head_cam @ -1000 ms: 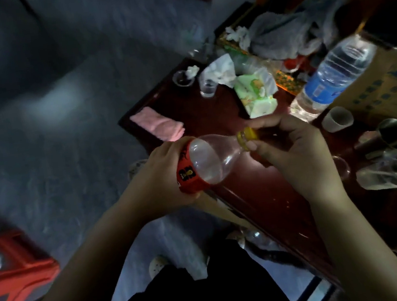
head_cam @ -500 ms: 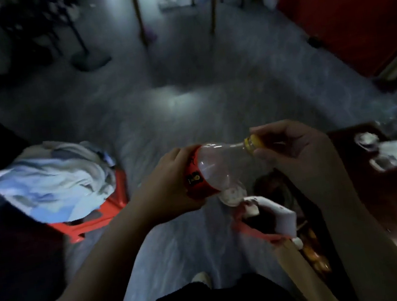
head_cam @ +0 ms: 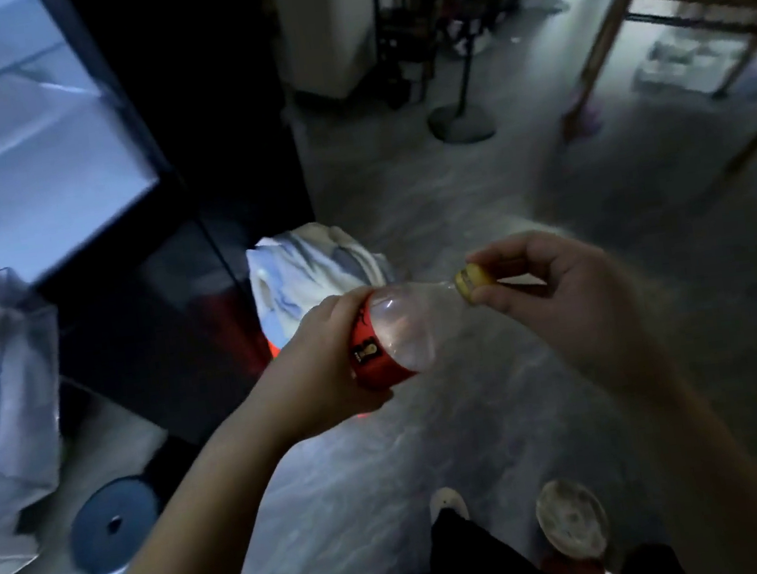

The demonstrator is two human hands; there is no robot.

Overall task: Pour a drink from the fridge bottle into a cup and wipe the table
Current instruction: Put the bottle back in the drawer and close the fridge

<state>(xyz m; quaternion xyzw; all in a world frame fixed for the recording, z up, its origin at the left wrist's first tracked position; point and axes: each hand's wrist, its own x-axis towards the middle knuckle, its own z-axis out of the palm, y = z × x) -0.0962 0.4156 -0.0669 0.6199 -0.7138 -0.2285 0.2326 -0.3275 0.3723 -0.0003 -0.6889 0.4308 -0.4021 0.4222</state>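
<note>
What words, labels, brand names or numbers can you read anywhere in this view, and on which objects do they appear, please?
None can be read.
Red label on the bottle held by the left hand: black markings and a small yellow emblem, too blurred to read.
Yellow cap pinched by the right hand: no legible print.
Open fridge door: no readable text.

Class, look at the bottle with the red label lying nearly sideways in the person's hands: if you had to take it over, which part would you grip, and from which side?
Grip the bottle at its red label band, probably from below or the near side. That is its widest straight section; the left hand already wraps it there. The clear shoulder tapers, and the right hand pinches the yellow cap.
</note>
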